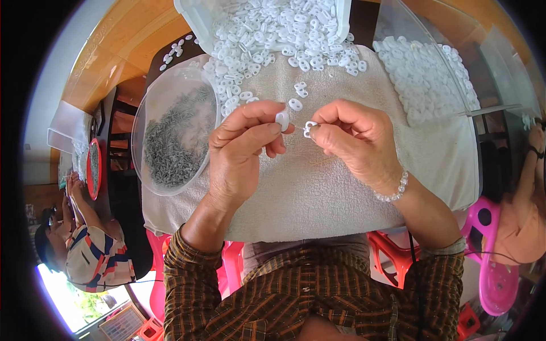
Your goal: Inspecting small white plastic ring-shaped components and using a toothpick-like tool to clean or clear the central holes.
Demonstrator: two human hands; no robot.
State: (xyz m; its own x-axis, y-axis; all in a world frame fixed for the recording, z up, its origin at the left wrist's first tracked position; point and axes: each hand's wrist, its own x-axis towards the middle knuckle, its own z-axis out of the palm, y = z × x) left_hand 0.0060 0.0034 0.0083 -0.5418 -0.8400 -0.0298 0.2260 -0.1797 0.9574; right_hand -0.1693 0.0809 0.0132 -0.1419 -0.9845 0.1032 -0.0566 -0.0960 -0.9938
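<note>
My left hand [236, 148] pinches a small white oval plastic piece [282, 120] between thumb and fingers. Facing it, my right hand [361, 142] grips another small white plastic piece with holes [309, 129]. The two pieces are a short gap apart over the towel. Something thin seems to lie between them, too small to make out. Two loose white pieces [295, 104] rest on the towel just beyond my fingers. To the left of my left hand stands a round clear tub [140, 165] holding many small grey metal parts that look like springs.
A beige towel [296, 210] covers the table. At the back, a white bin [196, 25] lies tipped, its white pieces spilling forward. A clear box [398, 28] of white pieces stands at the right. People sit at the left [94, 250] and right [526, 221], near a pink chair [495, 278].
</note>
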